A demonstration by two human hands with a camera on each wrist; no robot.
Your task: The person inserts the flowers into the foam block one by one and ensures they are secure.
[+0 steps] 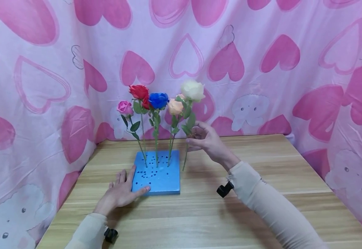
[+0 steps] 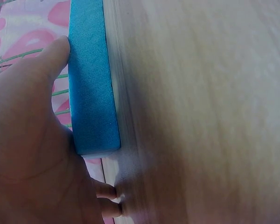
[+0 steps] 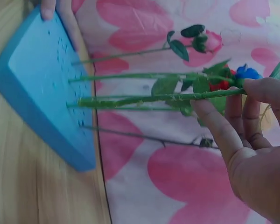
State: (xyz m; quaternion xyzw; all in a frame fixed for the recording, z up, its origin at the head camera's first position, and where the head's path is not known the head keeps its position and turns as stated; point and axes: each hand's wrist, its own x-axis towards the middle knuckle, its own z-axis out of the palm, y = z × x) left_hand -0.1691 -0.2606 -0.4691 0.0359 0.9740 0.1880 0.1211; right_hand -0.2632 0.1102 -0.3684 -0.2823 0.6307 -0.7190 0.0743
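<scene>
A white rose (image 1: 192, 90) is upright in my right hand (image 1: 210, 143), which pinches its green stem (image 3: 144, 99) between thumb and fingers. The stem's lower end hangs free, just right of the blue foam block (image 1: 165, 183) in the head view. That block is dotted with small holes. My left hand (image 1: 120, 192) rests against its left side, fingers extended along the edge and thumb on top near the front. Standing in the block are a pink rose (image 1: 125, 108), a red rose (image 1: 138, 91), a blue rose (image 1: 158, 100) and a peach rose (image 1: 175, 107).
The block stands on a wood-grain table (image 1: 262, 214). Behind and at both sides hangs a pink curtain (image 1: 187, 20) with hearts. Part of a second red bloom (image 1: 145, 103) shows behind the blue rose. Each wrist carries a small black camera (image 1: 224, 189).
</scene>
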